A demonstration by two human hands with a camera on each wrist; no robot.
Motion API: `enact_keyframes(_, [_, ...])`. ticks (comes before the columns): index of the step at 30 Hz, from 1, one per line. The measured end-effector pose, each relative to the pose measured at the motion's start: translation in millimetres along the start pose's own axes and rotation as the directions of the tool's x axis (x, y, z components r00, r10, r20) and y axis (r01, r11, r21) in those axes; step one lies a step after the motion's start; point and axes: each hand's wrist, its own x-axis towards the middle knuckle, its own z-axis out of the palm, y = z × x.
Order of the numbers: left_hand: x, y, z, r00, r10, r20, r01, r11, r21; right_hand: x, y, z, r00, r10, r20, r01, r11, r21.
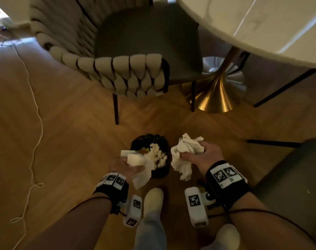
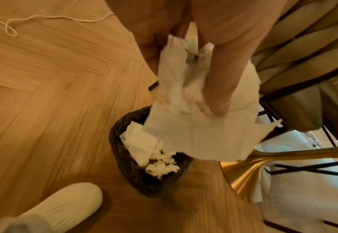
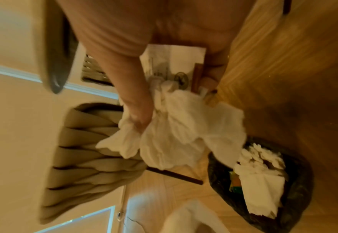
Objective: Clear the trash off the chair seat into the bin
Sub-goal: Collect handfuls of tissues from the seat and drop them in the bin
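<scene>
A small bin (image 1: pixel 161 141) lined with a black bag (image 2: pixel 128 170) stands on the floor in front of me, with crumpled white tissues (image 1: pixel 158 154) inside. My left hand (image 1: pixel 125 166) grips white paper napkins (image 1: pixel 139 165) over the bin's left rim. My right hand (image 1: pixel 203 154) grips a bunch of crumpled tissues and a printed paper wrapper (image 1: pixel 185 150) just right of the bin. In the right wrist view the tissues (image 3: pixel 184 129) hang from my fingers beside the bin (image 3: pixel 295 197). The dark green chair seat (image 1: pixel 146 37) beyond shows no trash on it.
The woven-back chair (image 1: pixel 117 71) stands ahead, under a white marble table (image 1: pixel 261 24) with a brass pedestal base (image 1: pixel 214 94). A white cord (image 1: pixel 33 141) trails over the wooden floor at left. Another dark seat (image 1: pixel 297 186) sits at right. My feet in white socks (image 1: pixel 153 199) stand near the bin.
</scene>
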Motion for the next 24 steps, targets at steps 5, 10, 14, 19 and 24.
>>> enact_keyframes(5, [90, -15, -1, 1.000, 0.028, 0.012, -0.028, 1.000, -0.011, 76, 15, 86, 0.999, 0.036, 0.033, -0.034, 0.997, -0.074])
enact_keyframes(10, [169, -39, 38, 0.991, 0.129, 0.029, -0.132, 0.965, 0.225, 149, 69, 147, 0.998, 0.066, -0.019, -0.069, 0.956, -0.286])
enact_keyframes(14, [208, -47, 74, 0.968, 0.207, 0.143, -0.249, 0.874, 0.417, 203, 111, 183, 0.994, 0.094, 0.053, -0.045, 0.809, -0.586])
enact_keyframes(19, [228, -42, 87, 0.939, 0.231, 0.256, -0.340, 0.744, 0.575, 236, 126, 209, 0.985, 0.096, 0.142, 0.043, 0.663, -0.747])
enact_keyframes(24, [219, -47, 56, 0.945, 0.213, 0.247, -0.308, 0.831, 0.463, 215, 104, 193, 0.980, 0.112, 0.167, 0.027, 0.751, -0.660])
